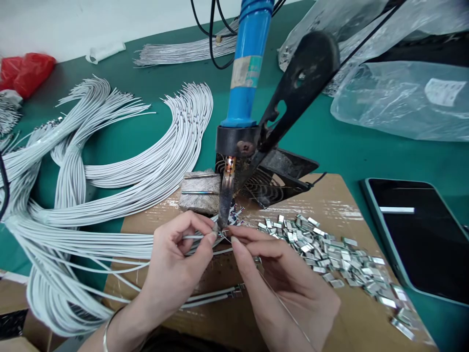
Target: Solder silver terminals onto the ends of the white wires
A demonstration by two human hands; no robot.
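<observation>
A blue soldering iron (247,63) hangs tip-down in a black holder (236,141), and its dark tip reaches the fingertips of both hands. My left hand (179,259) pinches the end of a white cable (128,240) just left of the tip. On the other side, my right hand (282,283) pinches a thin wire (286,310), probably solder, whose end meets the cable end under the tip. The small joint there is partly hidden by fingers. Small metal connectors (330,256) lie heaped to the right of my right hand.
Bundles of white cables (157,171) cover the left side. Behind the iron sits a black fan (271,181), with a wrapped block (200,191) beside it. A phone (421,234) and plastic bags (399,98) are at right. Brown cardboard (227,322) lies beneath the hands.
</observation>
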